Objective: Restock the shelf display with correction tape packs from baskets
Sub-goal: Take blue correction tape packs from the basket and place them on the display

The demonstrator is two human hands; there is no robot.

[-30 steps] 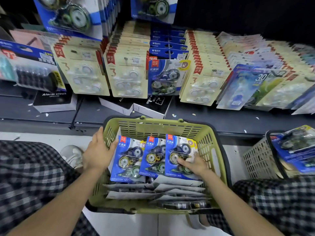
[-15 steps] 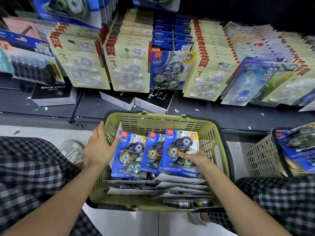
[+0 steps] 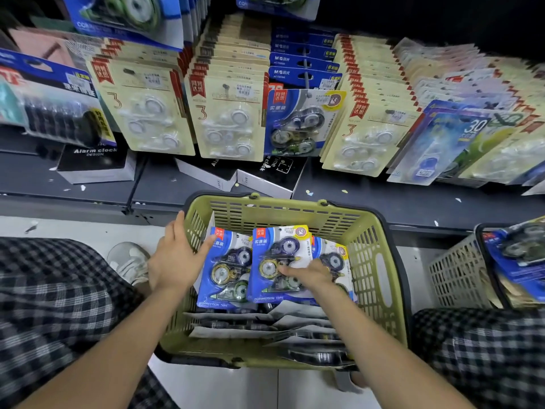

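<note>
Restocking looks barely begun: the right hand point(image 3: 309, 274) pinches a blue carded correction tape pack point(image 3: 278, 261) with curled fingers while the left hand point(image 3: 174, 258), fingers straight, steadies its neighbour point(image 3: 225, 270) in the olive-green plastic basket point(image 3: 374, 278), which holds many more, and only one matching pack point(image 3: 300, 122) fronts its shelf peg.

Dark grey shelf ledge point(image 3: 368, 199) speckled with paper scraps, above pale tiled floor point(image 3: 265, 388).

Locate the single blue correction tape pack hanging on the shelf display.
In the head view, the blue correction tape pack hangs centre frame, between cream packs, directly above the green basket.

2 hands point(image 3: 174, 258), 2 baskets point(image 3: 368, 261), 3 upright blue correction tape packs point(image 3: 227, 270), 3 alarm clock boxes point(image 3: 94, 166)
</note>
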